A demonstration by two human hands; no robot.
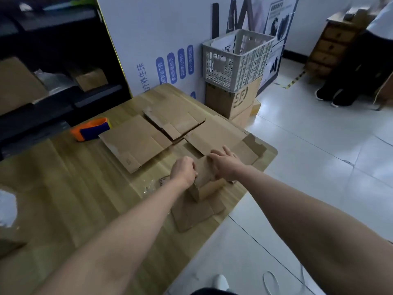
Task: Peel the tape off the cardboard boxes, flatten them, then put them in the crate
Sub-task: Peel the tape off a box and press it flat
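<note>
On my bench (74,188), several flattened boxes (136,141) lie spread out; none, as far as I can judge, has reached the white crate (234,60) perched on stacked cartons (231,101) beyond. One small box (204,184) stands unflattened: my left grip (184,171) clasps its side, and my right grip (224,165) presses down with loose, released fingers.

Dim room: white tiled floor (308,158), wooden table (63,199), black shelving (53,39), wooden drawer chest (331,47).

Matt brown cardboard boxes (136,141), pale grained wood table (74,188), white plastic crate (236,60).
</note>
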